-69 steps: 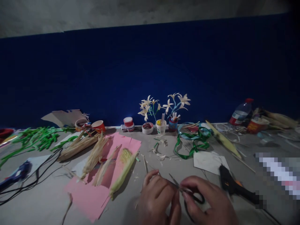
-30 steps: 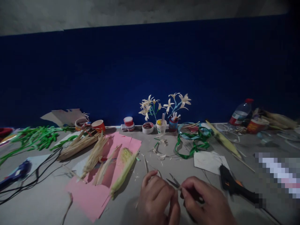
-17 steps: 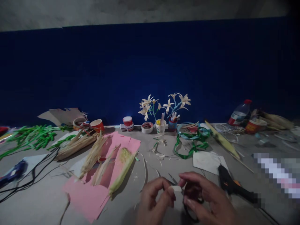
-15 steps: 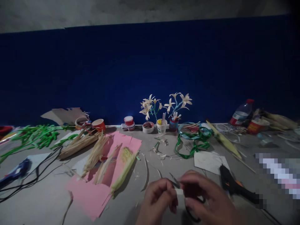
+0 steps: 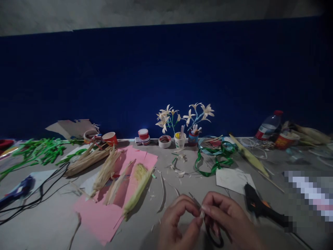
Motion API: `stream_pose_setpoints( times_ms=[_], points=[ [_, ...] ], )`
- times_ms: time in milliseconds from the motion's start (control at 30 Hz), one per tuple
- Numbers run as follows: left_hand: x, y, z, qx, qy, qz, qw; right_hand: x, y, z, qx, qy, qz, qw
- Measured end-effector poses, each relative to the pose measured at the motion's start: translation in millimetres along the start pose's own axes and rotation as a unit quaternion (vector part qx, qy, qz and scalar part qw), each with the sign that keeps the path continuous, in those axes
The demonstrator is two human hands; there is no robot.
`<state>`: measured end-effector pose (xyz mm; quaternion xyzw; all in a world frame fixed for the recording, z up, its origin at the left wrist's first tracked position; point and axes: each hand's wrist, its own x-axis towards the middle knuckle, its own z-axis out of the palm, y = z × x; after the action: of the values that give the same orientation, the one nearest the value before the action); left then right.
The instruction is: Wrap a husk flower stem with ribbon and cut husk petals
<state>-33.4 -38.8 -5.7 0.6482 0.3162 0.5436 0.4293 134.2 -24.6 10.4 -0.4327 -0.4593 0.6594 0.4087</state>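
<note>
Low in the head view, my left hand (image 5: 179,220) and my right hand (image 5: 227,217) meet, fingertips almost touching. Between the pinched thumb and finger of each is a small pale strip (image 5: 201,214), mostly hidden by the fingers. A pair of scissors with black handles (image 5: 215,240) is tucked in my right hand; the blades point up and away, and one dark loop hangs below the palm. Thin pale husk scraps (image 5: 162,191) lie on the table just beyond my left hand.
Corn husks (image 5: 139,191) rest on pink paper (image 5: 100,220) at left. A black glue gun (image 5: 262,208) lies right of my right hand, near white paper (image 5: 235,180). Husk flowers (image 5: 163,121) stand in cups at the back, beside green ribbon (image 5: 214,163). A blue glue gun (image 5: 19,191) is far left.
My hands have drawn together, and the pale strip that showed between them is now mostly covered by fingertips. The scissors have turned slightly in my right hand.
</note>
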Motion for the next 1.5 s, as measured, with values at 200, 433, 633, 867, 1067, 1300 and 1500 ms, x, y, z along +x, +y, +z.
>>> stream_pose_setpoints(
  times_ms=[200, 433, 633, 867, 1067, 1300, 1500],
  points=[
    [-5.0, -13.3, 8.3, -0.132, 0.024, -0.124, 0.983, -4.5, 0.1, 1.6, 0.032, -0.028, 0.004, 0.999],
    [-7.5, -15.4, 10.6, -0.205, 0.031, -0.197, 0.958, 1.0, 2.6, -1.3, -0.004, -0.041, 0.029, 0.999],
    [-1.7, -0.3, 6.7, -0.21, 0.037, -0.229, 0.95, -9.0, 1.0, -3.3, -0.026, 0.004, -0.056, 0.998],
    [-2.8, -3.2, 8.6, -0.162, 0.03, -0.202, 0.966, -11.8, -1.6, -3.5, -0.046, -0.051, -0.032, 0.997],
    [-4.1, -9.5, 7.6, -0.224, 0.009, -0.242, 0.944, -2.8, 13.5, -5.9, 0.073, -0.081, 0.076, 0.991],
    [-2.5, -7.5, 9.2, -0.274, -0.003, -0.25, 0.929, -5.4, 12.7, -1.9, 0.1, -0.043, 0.083, 0.991],
    [-4.1, -7.9, 11.9, -0.261, 0.01, -0.239, 0.935, -9.2, 6.1, -1.0, 0.033, -0.029, 0.063, 0.997]
  ],
)
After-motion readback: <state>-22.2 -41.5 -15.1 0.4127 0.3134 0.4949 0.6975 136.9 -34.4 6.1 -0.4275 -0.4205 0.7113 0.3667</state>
